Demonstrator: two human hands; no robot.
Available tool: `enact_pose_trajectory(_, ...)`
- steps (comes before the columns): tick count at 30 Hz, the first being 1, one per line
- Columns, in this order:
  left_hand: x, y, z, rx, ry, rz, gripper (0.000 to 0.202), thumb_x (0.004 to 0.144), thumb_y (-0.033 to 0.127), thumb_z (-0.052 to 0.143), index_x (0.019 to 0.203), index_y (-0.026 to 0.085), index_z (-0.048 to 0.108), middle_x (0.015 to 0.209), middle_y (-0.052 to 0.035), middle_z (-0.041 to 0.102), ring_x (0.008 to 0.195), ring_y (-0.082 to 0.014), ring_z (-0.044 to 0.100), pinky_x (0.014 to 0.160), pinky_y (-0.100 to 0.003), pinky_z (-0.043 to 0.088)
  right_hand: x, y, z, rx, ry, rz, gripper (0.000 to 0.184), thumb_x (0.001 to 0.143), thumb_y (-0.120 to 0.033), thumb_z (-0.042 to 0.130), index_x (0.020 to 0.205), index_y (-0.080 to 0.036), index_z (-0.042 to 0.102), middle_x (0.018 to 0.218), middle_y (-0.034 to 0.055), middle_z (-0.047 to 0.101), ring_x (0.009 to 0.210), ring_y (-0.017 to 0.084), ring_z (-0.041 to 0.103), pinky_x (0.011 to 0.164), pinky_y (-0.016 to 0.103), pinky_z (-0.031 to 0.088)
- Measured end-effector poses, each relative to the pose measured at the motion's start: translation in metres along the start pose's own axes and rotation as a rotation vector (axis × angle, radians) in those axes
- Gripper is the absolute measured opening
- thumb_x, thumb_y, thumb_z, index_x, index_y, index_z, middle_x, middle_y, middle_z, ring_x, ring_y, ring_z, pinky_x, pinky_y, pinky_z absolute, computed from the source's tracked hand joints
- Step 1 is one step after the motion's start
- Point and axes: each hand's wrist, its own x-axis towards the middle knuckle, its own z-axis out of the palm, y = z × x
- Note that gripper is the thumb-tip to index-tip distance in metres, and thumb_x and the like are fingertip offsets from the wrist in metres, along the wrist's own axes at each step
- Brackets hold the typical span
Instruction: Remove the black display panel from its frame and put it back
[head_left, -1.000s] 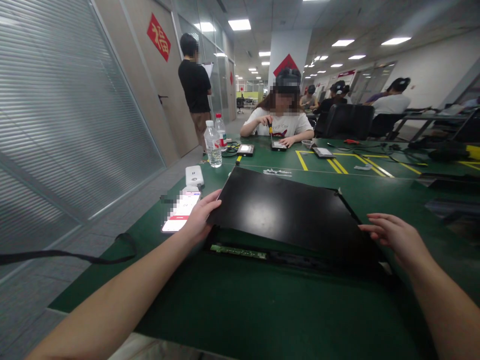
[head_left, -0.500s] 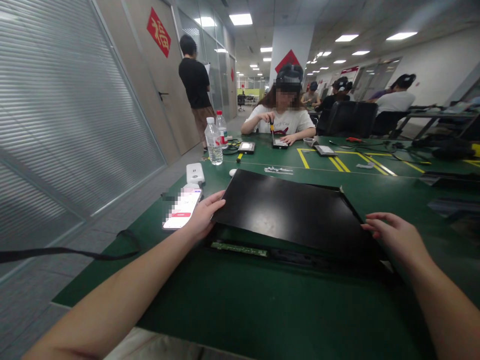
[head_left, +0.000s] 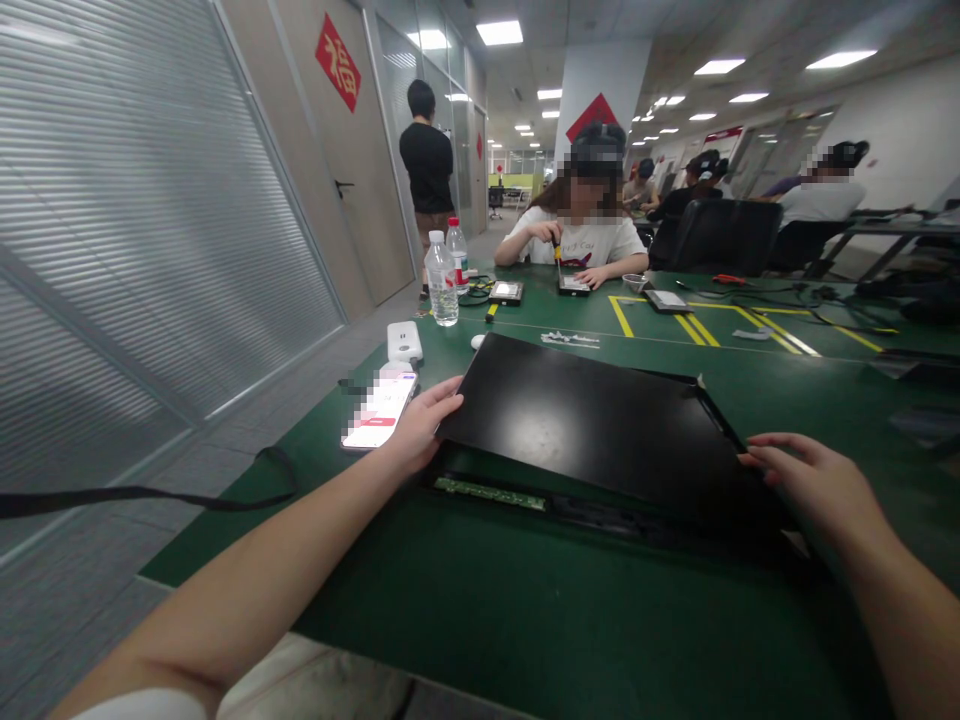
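Observation:
A glossy black LCD screen panel (head_left: 577, 420) lies tilted in front of me, its left side raised above a black frame (head_left: 721, 415). Along the frame's near side, a green circuit board strip (head_left: 491, 493) shows in the gap below the panel. My left hand (head_left: 424, 425) is closed on the panel's left edge, thumb on top and fingers underneath. At the right edge, the fingertips of my right hand (head_left: 814, 475) are pinched together on the frame's side, close to the panel. Part of the frame is hidden under the panel.
Left of the panel are a lit phone (head_left: 381, 410) and a white charger (head_left: 405, 342). Beyond stand two bottles (head_left: 442, 285). Across the green table (head_left: 525, 620), a co-worker (head_left: 592, 235) holds a screwdriver (head_left: 558, 258) over a hard drive (head_left: 574, 285). A black strap (head_left: 150, 502) hangs at left.
The whole view has shifted a little, so things appear farther right. Both my hands keep their places on the panel and frame. The standing person in the background has turned away.

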Motion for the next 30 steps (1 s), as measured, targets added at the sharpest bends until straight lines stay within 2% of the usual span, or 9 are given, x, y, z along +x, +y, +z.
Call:
enact_pose_trajectory(5,-0.0007,0.0000,0.0013,-0.006,-0.009,0.004,0.043,0.081,0.015,0.086,0.124,0.013,0.083,0.117,-0.0139,0.086,0.103,-0.0283,0.081,0.093,-0.036,0.063,-0.0028,-0.0061,0.0002,-0.070,-0.011,0.004,0.036,0.065,-0.055,0.069,0.087,-0.029,0.077,0.075,0.0052,0.077,0.075,0.031,0.072,0.065,0.041,0.047)
enact_pose_trajectory(9,-0.0027,0.0016,0.0033,0.001,-0.002,-0.003,0.042,0.080,0.016,0.087,0.122,0.014,0.083,0.114,-0.0126,0.087,0.099,-0.0275,0.081,0.092,-0.036,0.064,-0.0011,-0.0048,0.0032,-0.125,0.040,-0.057,0.032,0.066,-0.057,0.068,0.082,-0.031,0.077,0.066,0.0042,0.073,0.071,0.032,0.070,0.067,0.043,0.049)
enact_pose_trajectory(22,-0.0042,0.0023,0.0032,0.016,0.015,0.003,0.044,0.080,0.015,0.087,0.124,0.014,0.083,0.119,-0.0144,0.086,0.110,-0.0308,0.080,0.097,-0.039,0.064,-0.0037,-0.0096,0.0035,-0.195,0.037,-0.077,0.023,0.070,-0.053,0.068,0.076,-0.032,0.077,0.073,0.0061,0.074,0.076,0.032,0.068,0.072,0.043,0.052)
enact_pose_trajectory(30,-0.0010,0.0001,0.0018,0.004,0.010,-0.001,0.044,0.077,0.015,0.088,0.120,0.013,0.083,0.114,-0.0137,0.087,0.104,-0.0291,0.081,0.093,-0.037,0.063,0.0001,-0.0041,0.0037,-0.210,0.028,-0.083,0.023,0.070,-0.054,0.069,0.074,-0.033,0.079,0.073,0.0052,0.076,0.077,0.032,0.070,0.072,0.042,0.052)
